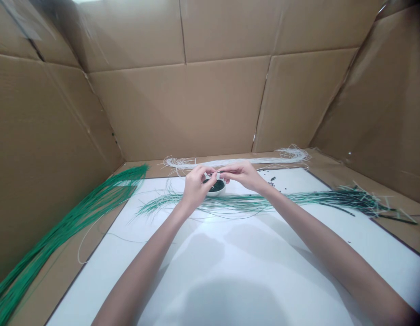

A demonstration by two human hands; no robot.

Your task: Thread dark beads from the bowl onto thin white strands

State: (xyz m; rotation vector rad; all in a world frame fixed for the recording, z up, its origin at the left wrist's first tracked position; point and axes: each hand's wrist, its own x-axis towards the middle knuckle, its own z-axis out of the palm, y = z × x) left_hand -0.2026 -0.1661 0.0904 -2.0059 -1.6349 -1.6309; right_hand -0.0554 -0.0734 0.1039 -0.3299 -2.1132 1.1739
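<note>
My left hand [195, 185] and my right hand [242, 175] meet above a small white bowl [217, 191] that holds dark green beads [216, 185]. Both hands have their fingers pinched together on a thin white string [217, 173] stretched between them. Whether a bead is in the fingers is too small to tell. The bowl stands on a white sheet [230, 262]. Just in front of it a bundle of green strings [250, 201] lies across the sheet from left to right.
A long bundle of green strings [67, 226] runs along the left edge. A bundle of white strings [243, 160] lies behind the bowl. Dark loose beads [274, 179] are scattered at the right. Cardboard walls [203, 104] enclose the work surface on three sides.
</note>
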